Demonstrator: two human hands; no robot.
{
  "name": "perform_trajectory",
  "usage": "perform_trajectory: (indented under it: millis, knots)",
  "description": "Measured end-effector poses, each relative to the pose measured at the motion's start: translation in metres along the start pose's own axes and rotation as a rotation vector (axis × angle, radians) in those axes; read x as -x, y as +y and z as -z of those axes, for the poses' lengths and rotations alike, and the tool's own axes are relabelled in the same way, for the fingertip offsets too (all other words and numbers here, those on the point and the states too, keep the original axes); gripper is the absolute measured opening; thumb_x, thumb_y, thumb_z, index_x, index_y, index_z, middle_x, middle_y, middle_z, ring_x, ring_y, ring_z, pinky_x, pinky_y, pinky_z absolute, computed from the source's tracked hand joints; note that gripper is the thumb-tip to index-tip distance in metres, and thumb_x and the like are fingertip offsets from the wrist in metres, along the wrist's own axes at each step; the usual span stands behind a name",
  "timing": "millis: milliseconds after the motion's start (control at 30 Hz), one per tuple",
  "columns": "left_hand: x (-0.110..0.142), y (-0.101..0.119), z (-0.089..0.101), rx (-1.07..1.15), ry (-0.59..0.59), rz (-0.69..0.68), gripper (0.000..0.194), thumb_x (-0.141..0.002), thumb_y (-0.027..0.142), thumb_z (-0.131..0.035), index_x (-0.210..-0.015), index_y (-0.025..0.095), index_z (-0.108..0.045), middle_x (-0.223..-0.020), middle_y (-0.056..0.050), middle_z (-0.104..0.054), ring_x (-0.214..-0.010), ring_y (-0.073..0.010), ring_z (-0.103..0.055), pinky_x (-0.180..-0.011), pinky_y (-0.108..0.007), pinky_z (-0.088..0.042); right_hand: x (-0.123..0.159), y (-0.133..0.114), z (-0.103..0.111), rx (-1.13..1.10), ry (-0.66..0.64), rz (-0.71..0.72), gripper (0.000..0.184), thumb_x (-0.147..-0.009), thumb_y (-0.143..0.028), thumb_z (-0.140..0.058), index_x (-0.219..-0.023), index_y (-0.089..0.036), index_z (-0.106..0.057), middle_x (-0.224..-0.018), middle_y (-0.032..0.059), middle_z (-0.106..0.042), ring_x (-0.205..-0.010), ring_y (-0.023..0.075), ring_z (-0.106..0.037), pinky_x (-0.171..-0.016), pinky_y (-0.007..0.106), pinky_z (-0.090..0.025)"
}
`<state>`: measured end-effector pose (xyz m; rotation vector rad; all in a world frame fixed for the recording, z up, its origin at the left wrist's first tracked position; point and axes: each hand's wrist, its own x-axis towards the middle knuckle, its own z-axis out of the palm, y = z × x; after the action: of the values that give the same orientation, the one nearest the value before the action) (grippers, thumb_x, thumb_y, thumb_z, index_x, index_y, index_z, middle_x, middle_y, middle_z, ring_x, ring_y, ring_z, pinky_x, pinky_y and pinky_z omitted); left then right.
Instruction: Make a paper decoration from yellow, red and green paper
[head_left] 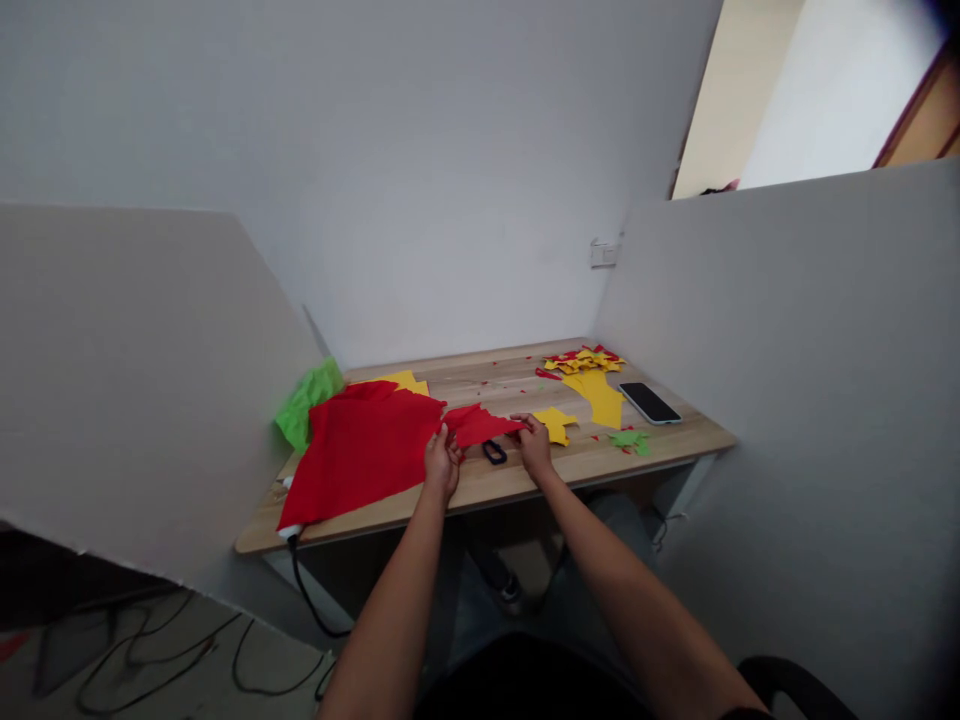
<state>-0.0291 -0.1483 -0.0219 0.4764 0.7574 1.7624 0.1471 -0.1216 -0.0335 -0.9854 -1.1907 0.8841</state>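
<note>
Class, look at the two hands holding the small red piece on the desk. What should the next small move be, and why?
Probably lay the small red piece flat on the desk. The left hand and right hand each pinch an end of it, so neither is free, and the dark-handled scissors lie untouched just beneath.

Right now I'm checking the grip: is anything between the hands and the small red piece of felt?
Nothing visible. The left hand and the right hand each pinch an end of the small red piece directly. The black scissors lie on the table just below it, between the hands.
</note>
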Motion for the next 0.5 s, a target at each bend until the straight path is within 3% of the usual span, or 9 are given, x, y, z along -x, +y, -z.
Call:
perform_trajectory:
  millis: [133,333,500]
  knots:
    - [0.001,0.000,-0.001,-0.015,0.007,-0.016,0.021,-0.079,0.032,-0.075,-0.086,0.019,-0.060,-0.076,0.000,-0.069,-0.061,-0.0107,-0.067,-0.061,-0.022,-0.052,0.000,0.001,0.007,-0.133,0.020,-0.080,0.036,-0.069,-0.034,-0.043,-0.094,-0.017,-0.064,-0.057,-0.0017,-0.058,-0.046,0.0138,-0.051,-0.045,0.023,-0.038]
    - [0.002,0.001,-0.001,-0.042,-0.023,0.001,0.024,-0.077,0.034,-0.077,-0.085,0.018,-0.062,-0.075,-0.001,-0.070,-0.058,-0.0105,-0.067,-0.055,-0.019,-0.049,0.003,0.000,0.014,-0.125,0.015,-0.093,0.054,-0.084,-0.051,-0.033,-0.105,-0.014,-0.066,-0.060,-0.0011,-0.059,-0.049,0.0139,-0.052,-0.047,0.024,-0.041]
    - [0.003,-0.001,-0.002,-0.066,-0.051,0.012,0.025,-0.075,0.034,-0.079,-0.087,0.017,-0.065,-0.072,-0.001,-0.072,-0.057,-0.0108,-0.067,-0.053,-0.018,-0.049,0.007,-0.001,0.006,0.049,-0.131,-0.033,0.035,-0.073,-0.048,-0.061,-0.083,-0.016,-0.071,-0.073,0.0017,-0.068,-0.069,0.0163,-0.060,-0.061,0.024,-0.047]
